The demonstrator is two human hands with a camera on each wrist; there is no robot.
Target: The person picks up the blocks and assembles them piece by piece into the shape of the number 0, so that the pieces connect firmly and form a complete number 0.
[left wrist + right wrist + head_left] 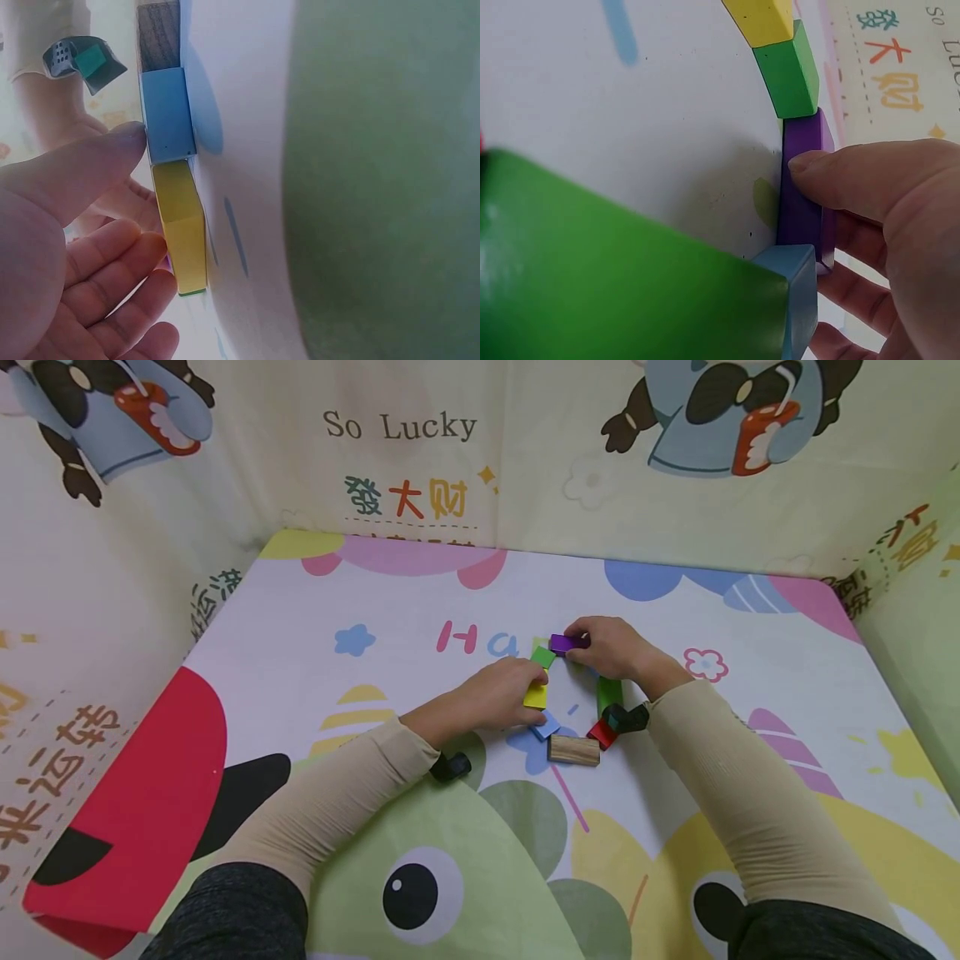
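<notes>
Coloured blocks stand end to end in a ring on the printed mat. My right hand (611, 647) pinches a purple block (804, 187) between thumb and fingers, on the ring's far side. One end of it meets a small green block (789, 75); a light blue block (802, 300) sits at its other end. On the left side, my left hand (498, 693) lies along the outside of the ring, thumb tip at a blue block (168, 116) and loosely bent fingers beside a yellow block (184, 232). The near side has a wood-grain block (573, 750).
A red block (602, 734) and a longer green block (609, 693) make up the ring's right side, close to the black wrist camera (627, 718). Another camera (450, 767) is on the left wrist. Printed cloth walls (540, 485) stand behind and at both sides.
</notes>
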